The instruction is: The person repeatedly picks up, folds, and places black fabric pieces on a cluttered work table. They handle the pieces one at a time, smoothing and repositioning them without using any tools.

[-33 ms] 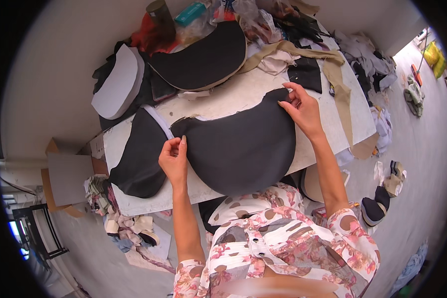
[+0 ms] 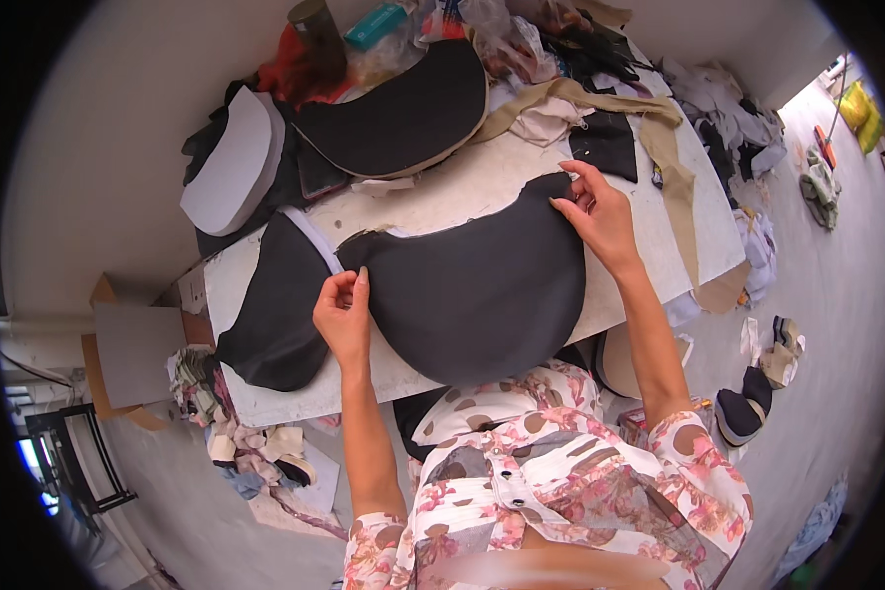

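Note:
A black crescent-shaped fabric piece is spread in front of me, its lower edge hanging past the near edge of the white table. My left hand is closed, pinching the piece's left edge between thumb and fingers. At its upper right corner, my right hand pinches the material the same way. Left of my left hand lies another black fabric piece with a pale strip along its inner edge. Farther back rests a stack of black curved pieces with a beige underside.
White curved sheets are stacked at the back left. A dark cylinder, a teal box and plastic bags crowd the far edge. Tan fabric strips trail over the right side. A cardboard box and fabric scraps are at the left.

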`<state>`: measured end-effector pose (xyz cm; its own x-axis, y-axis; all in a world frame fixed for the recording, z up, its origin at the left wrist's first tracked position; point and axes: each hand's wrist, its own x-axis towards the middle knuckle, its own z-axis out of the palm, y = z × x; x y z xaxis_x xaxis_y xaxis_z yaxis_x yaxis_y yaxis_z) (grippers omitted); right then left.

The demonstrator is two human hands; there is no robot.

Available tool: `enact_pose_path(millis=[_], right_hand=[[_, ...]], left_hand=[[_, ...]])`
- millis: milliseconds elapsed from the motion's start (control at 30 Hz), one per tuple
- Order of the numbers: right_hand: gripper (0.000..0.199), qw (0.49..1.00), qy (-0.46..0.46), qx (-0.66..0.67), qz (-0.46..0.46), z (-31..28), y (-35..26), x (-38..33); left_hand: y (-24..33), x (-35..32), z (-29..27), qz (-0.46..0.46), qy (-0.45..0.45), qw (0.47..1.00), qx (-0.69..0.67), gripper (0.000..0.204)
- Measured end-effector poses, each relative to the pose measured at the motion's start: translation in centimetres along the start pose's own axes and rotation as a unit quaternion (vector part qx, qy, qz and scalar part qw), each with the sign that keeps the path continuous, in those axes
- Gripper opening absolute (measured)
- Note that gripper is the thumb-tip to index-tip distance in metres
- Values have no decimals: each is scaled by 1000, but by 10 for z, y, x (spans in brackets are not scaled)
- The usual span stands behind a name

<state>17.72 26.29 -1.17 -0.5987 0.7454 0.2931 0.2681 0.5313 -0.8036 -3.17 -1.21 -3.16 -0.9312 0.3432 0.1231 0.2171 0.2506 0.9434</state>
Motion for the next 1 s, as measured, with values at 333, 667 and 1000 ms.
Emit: enact_pose_path(millis=[333, 667, 1000], right_hand=[[66, 935, -140, -246, -215, 2, -60, -33], [65, 911, -208, -296, -195, 18, -42, -38], [17, 962, -133, -26, -235, 81, -106, 73]], left_hand=[[45, -20, 7, 319, -174, 869, 337, 63], [26, -17, 12, 274, -191, 886, 320, 77], [23, 5, -12, 255, 44, 960, 102, 50]])
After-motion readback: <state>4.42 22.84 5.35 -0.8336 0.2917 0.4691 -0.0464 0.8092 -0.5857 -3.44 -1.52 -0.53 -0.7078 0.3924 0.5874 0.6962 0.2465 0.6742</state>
